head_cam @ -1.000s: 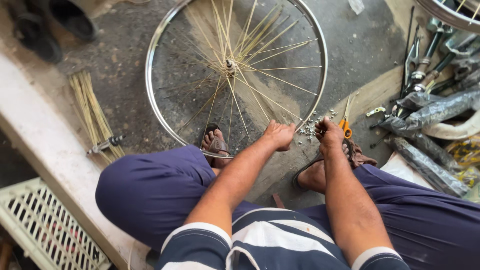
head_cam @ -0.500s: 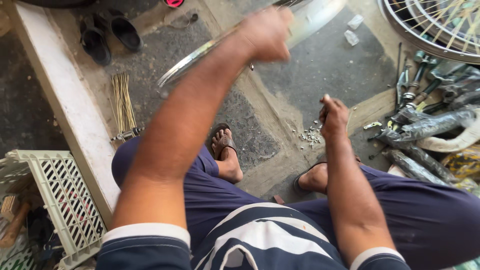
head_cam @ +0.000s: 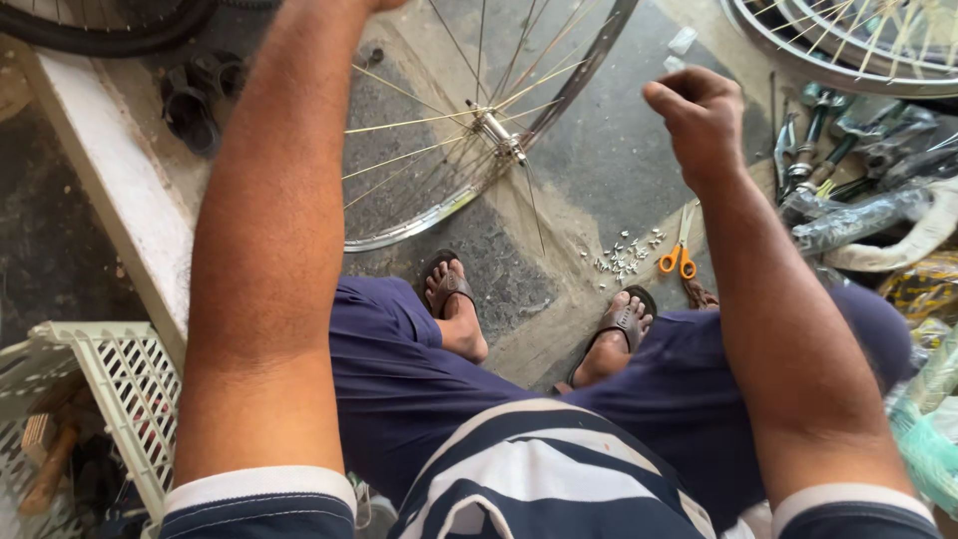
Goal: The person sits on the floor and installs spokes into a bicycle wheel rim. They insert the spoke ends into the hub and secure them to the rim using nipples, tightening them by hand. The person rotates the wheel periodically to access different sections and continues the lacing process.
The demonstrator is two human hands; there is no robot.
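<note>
A spoked bicycle wheel (head_cam: 589, 60) with a shiny metal rim is raised and tilted in front of me, its hub (head_cam: 496, 130) above my left foot. My left arm (head_cam: 279, 200) reaches up along the wheel's left side, and its hand is cut off by the top edge of the view. My right hand (head_cam: 699, 115) hovers to the right of the rim with its fingers curled shut; anything small inside them is hidden. Below that hand, a scatter of small metal spoke nipples (head_cam: 624, 255) lies on the ground beside orange-handled scissors (head_cam: 679, 255).
Wrenches and other tools (head_cam: 828, 130) are heaped at the right, under a second spoked wheel (head_cam: 848, 40). A white plastic crate (head_cam: 110, 389) stands at the lower left by a concrete kerb (head_cam: 120, 190). A black tyre (head_cam: 100, 30) and dark shoes (head_cam: 190, 95) lie beyond it.
The wheel has been lifted off the ground and swung up and tilted. My left arm rose with it out of the top of the view. My right hand came up from the nipples.
</note>
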